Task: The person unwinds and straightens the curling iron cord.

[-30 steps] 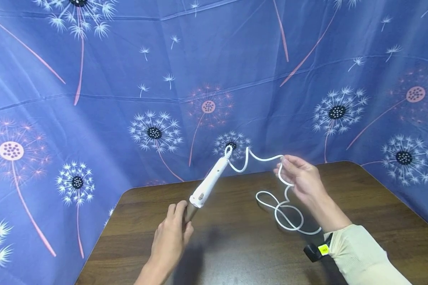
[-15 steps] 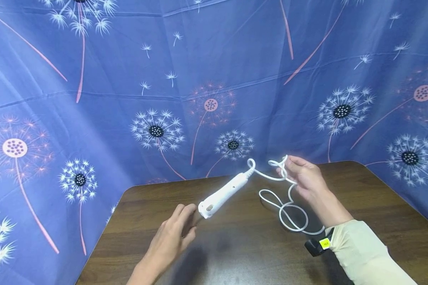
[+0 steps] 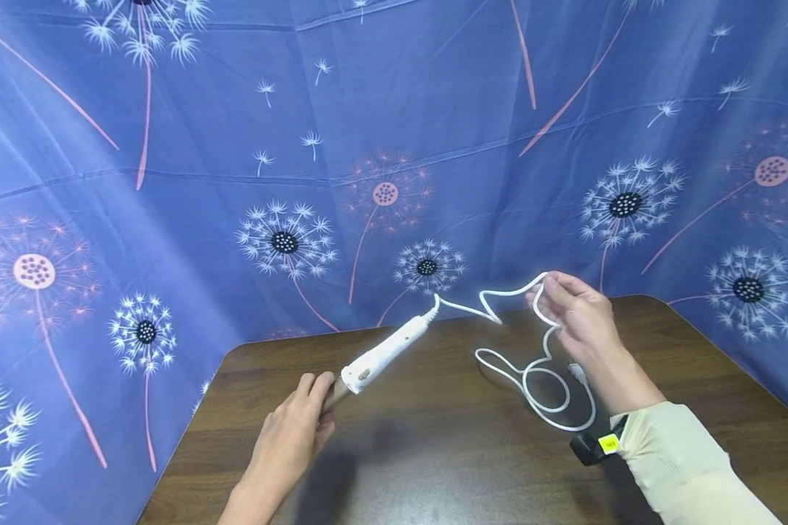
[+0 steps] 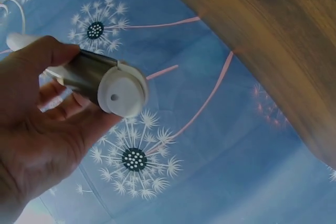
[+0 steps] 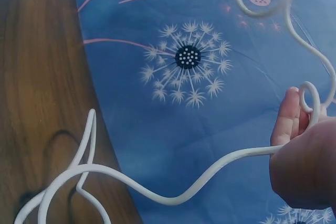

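Observation:
In the head view, a white-handled corded wand (image 3: 386, 355) that looks like a curling iron tilts up to the right above the table. My left hand (image 3: 293, 426) grips its bronze-coloured barrel (image 4: 86, 77), fingers curled round it. The left wrist view shows the barrel's white end cap (image 4: 125, 95) sticking out past that hand. From the far end of the handle runs a white cord (image 5: 173, 201) to my right hand (image 3: 586, 315), whose thumb and fingers pinch it. Beyond this hand the cord drops in loose loops to the table, where its plug (image 3: 577, 373) lies partly behind my right wrist.
A dark wooden table (image 3: 420, 445) extends under both hands. Behind it and along its sides hangs a blue cloth (image 3: 473, 182) with a dandelion print. A black device with a yellow label (image 3: 608, 443) is strapped at my right wrist.
The wand's cord end first swung down to the right, then shifted back left. My right hand moved slightly right and up, drawing the cord's kinks wider. The plug has come into sight.

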`<move>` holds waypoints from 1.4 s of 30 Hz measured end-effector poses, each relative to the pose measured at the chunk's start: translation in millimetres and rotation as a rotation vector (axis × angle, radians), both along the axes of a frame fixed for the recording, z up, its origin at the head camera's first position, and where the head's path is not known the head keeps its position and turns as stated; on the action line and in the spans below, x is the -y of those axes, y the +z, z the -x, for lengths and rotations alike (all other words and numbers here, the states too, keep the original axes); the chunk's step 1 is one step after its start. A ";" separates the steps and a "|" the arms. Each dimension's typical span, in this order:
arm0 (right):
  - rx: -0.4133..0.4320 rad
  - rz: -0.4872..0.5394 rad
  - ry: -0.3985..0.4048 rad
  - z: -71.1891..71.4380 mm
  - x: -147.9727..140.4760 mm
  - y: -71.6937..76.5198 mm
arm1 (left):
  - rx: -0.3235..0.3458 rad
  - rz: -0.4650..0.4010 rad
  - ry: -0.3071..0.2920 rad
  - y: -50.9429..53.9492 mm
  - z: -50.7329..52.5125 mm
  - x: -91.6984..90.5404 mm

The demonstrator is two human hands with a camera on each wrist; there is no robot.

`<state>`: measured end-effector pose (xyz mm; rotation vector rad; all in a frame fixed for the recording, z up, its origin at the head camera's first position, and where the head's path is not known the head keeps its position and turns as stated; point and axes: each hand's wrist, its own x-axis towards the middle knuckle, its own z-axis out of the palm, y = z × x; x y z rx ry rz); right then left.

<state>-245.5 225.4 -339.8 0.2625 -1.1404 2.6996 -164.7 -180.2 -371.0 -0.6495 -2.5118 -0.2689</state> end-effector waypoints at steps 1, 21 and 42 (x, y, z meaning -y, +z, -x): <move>-0.001 -0.023 -0.002 -0.8 0.0 0.2 | -0.008 -0.003 0.016 0.0 -0.1 0.4; -0.065 -0.382 0.240 -5.9 13.2 -16.3 | -0.088 -0.151 0.049 10.9 -5.0 -8.6; -0.103 -0.458 0.292 -13.1 5.9 -29.4 | -0.042 -0.174 0.084 7.6 -12.2 -11.0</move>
